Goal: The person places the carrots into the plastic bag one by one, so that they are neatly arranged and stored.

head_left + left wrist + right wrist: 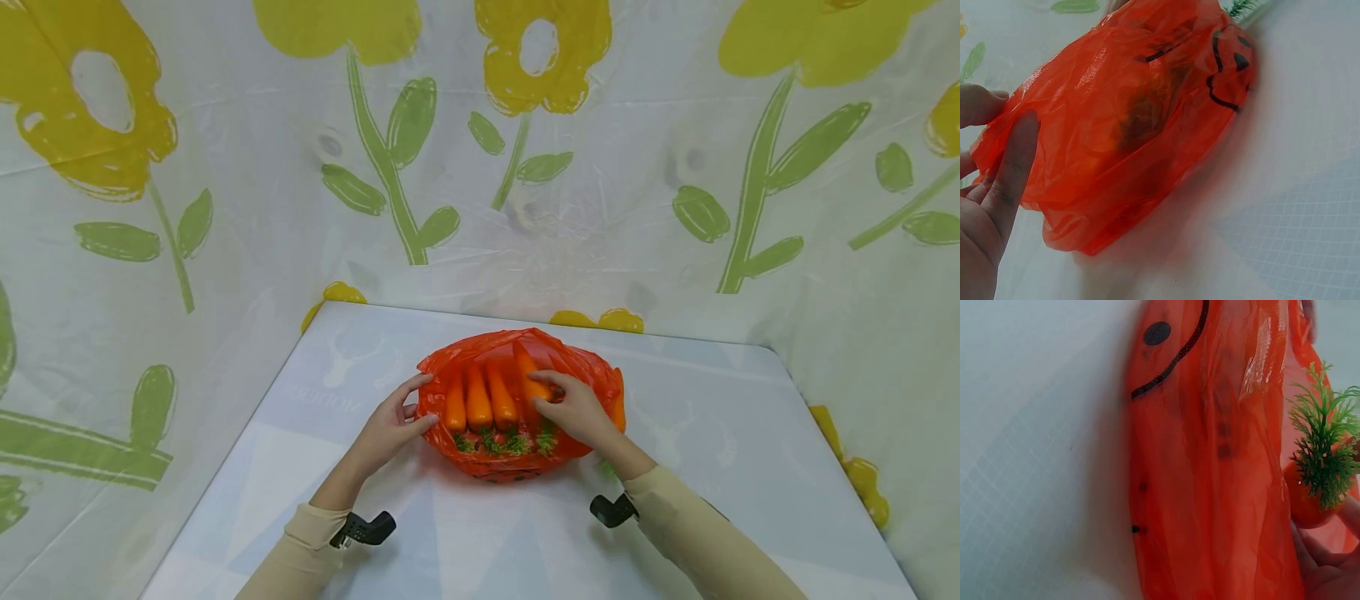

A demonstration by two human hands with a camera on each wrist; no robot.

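A red plastic bag [487, 471] lies on the table with its mouth open toward me. Three orange carrots [477, 400] stand side by side in it, their feathery green tops toward me. My left hand [390, 425] pinches the bag's left rim between thumb and fingers; the left wrist view shows the thumb [1019, 156] against the red film. Inside the mouth, at the right, my right hand [573, 408] grips another carrot [527, 367], partly hidden by the fingers. Its green top [1322, 444] shows in the right wrist view.
An orange piece [618, 411] shows at the bag's right edge, and green fronds [607, 469] stick out below the right wrist. The pale patterned table [300, 467] ends at a flower-print curtain [600, 225] behind and at both sides.
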